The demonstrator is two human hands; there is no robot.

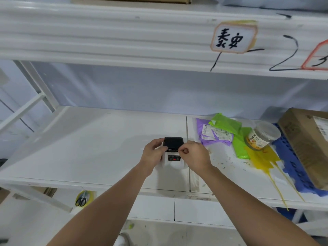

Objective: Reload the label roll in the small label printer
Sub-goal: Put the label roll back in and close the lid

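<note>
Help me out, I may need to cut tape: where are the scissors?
In the head view, the scissors hang at lower left below the shelf edge, against a yellow tape roll, left of the left forearm.

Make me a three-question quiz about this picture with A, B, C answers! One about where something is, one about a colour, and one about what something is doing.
1. Where is the label printer?
A. on the white shelf
B. on the floor
C. inside the cardboard box

2. What colour is the printer's lid?
A. yellow
B. black
C. purple

3. What are the hands doing?
A. both hang away from the printer
B. both are at the printer
C. one holds the jar

Answers:
1 A, it stands on the shelf.
2 B, the raised lid is black.
3 B, the left hand holds its side and the right hand pinches by the lid.
</note>
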